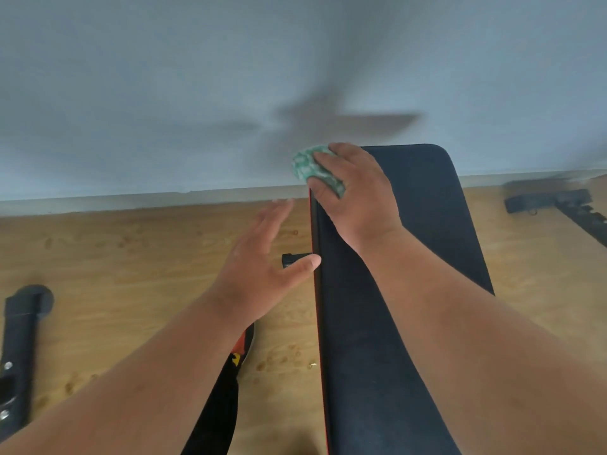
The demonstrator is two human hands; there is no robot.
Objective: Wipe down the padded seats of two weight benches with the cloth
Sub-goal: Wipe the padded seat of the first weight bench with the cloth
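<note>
Head view, looking forward and down. Long padded bench seat (394,290), dark matte upholstery, smooth and faintly dusty, with rounded far corners and a thin red piping line down its left edge. Long axis running straight away from the camera, far end pointing at the pale blue-grey wall (164,77); near end cut off by the bottom of the frame.

At the seat's far left corner, a green-and-white patterned cloth (312,169), soft and bunched into a wad, pinched under the curled fingers of the right hand (354,195), palm down on the padding. Part of the cloth hidden beneath the fingers; the rest bulging out past the seat's corner.

Just left of the seat's edge, the left hand (262,254), fingers straight and spread, holding nothing, thumb tip close against the red piping; actual contact hard to judge. Fingertips blurred.

Beneath the seat's left side, a short black frame stub (292,259) poking out, mostly hidden by the thumb and the padding. Under the left forearm, a dark shoe (243,349) with orange and yellow marks, largely covered.

Left of the seat, well apart, a black metal bar (19,349) with bolts, lying on the light wood-grain floor (131,257), cut off at the frame edge. Right of the seat, another black metal frame piece (551,198) near the wall, blurred.
</note>
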